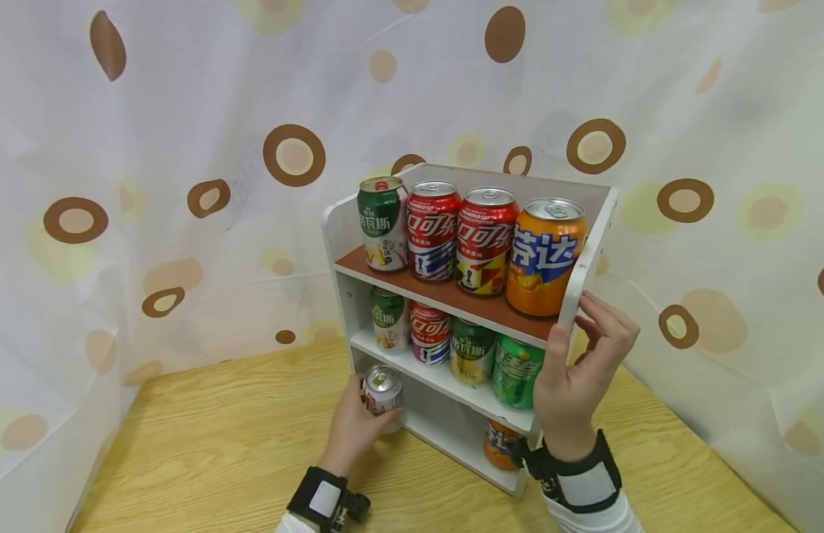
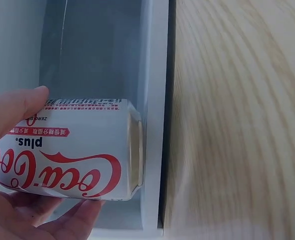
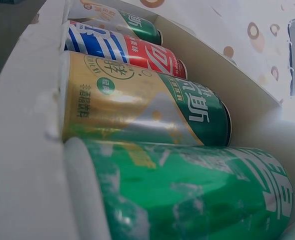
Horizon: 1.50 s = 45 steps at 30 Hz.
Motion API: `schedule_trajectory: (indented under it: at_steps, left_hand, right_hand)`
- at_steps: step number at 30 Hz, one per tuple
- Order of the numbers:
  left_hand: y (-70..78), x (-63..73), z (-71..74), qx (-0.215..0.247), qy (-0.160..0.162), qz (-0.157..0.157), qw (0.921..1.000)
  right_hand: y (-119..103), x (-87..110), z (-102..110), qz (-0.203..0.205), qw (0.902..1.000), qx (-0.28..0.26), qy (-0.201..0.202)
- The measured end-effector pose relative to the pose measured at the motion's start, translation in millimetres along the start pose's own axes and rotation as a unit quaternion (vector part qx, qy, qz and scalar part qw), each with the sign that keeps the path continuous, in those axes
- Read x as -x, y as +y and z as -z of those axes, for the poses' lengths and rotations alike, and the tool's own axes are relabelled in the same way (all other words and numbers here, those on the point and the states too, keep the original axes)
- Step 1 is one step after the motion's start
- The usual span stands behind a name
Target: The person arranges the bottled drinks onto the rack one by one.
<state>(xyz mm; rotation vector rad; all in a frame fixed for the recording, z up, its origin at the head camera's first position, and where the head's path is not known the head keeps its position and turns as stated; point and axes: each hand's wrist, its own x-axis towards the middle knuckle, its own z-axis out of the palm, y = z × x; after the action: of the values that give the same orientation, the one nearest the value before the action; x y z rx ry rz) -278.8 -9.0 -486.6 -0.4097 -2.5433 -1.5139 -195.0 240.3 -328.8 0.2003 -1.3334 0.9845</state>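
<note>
My left hand (image 1: 357,426) grips a white Coca-Cola Plus can (image 2: 72,150) with red lettering, fingers and thumb wrapped round its sides. The can is at the left end of the bottom level of a white three-level shelf (image 1: 445,385), its base right at the front lip (image 2: 155,125) in the left wrist view. With its fingertips on the right side panel (image 1: 588,255), my right hand (image 1: 581,370) steadies against the shelf, thumb at the panel's front edge. An orange can (image 1: 498,444) stands at the right end of the bottom level, partly hidden behind the right wrist strap.
On the top level stand a green-and-white can (image 1: 383,226), two red cola cans (image 1: 433,233) and an orange Fanta can (image 1: 545,259). Several cans fill the middle level, a green one (image 1: 516,374) at its right end. A patterned curtain (image 1: 218,148) hangs behind the wooden table (image 1: 218,444).
</note>
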Motion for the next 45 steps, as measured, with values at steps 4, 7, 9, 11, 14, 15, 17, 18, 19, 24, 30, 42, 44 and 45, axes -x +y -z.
schedule_trajectory:
  at_steps: [4,7,9,11,14,15,17,18,19,24,30,42,44,45]
  left_hand:
    - [1.6,-2.0,-8.5,0.006,-0.007,-0.003,1.0]
    - [3.2,-3.6,-15.4,0.011,-0.011,-0.005,0.9999]
    - [4.6,-4.3,-20.3,0.012,-0.014,-0.006,0.9998]
    - [6.8,-4.4,-24.4,0.012,-0.013,-0.007,0.9998]
    - [10.3,-3.6,-28.9,0.01,-0.005,-0.013,0.9999]
    - [11.4,-3.2,-30.2,0.009,-0.003,-0.013,0.9999]
    - [13.9,-2.5,-32.3,0.007,0.001,-0.012,0.9999]
    - [14.7,-2.4,-33.3,0.007,0.003,-0.013,0.9999]
    - [15.5,-2.2,-34.4,0.007,0.003,-0.009,0.9999]
    - [17.7,-1.0,-38.7,0.008,0.002,-0.004,1.0]
    - [20.0,0.7,-44.1,0.008,-0.003,-0.004,1.0]
    - [28.9,6.7,-59.5,-0.014,-0.011,-0.01,0.9998]
    - [30.7,8.0,-62.5,-0.018,-0.009,-0.012,0.9997]
    - [31.6,8.6,-64.0,-0.019,-0.009,-0.013,0.9997]
  right_hand:
    - [0,0.5,0,0.0,1.0,-0.001,0.0]
    - [0,0.6,-1,0.0,1.0,-0.003,0.001]
    - [0,0.5,-1,0.0,1.0,-0.003,0.002]
    - [0,0.4,0,0.0,1.0,-0.004,0.004]
    - [0,0.3,0,-0.002,1.0,-0.005,0.003]
    - [0,0.2,0,-0.002,1.0,-0.005,0.002]
    - [0,0.1,0,-0.003,1.0,-0.005,0.001]
    - [0,0.1,0,-0.003,1.0,-0.005,0.001]
    - [0,0.1,0,-0.003,1.0,-0.004,0.001]
    - [0,0.0,0,-0.004,1.0,-0.001,0.002]
    - [0,-0.2,-1,-0.003,1.0,-0.002,0.003]
    - [-1,0.1,-1,-0.003,1.0,-0.001,0.001]
    - [-1,0.0,-1,-0.003,1.0,0.0,0.0]
    - [-1,-0.1,-1,-0.002,1.0,0.0,0.0]
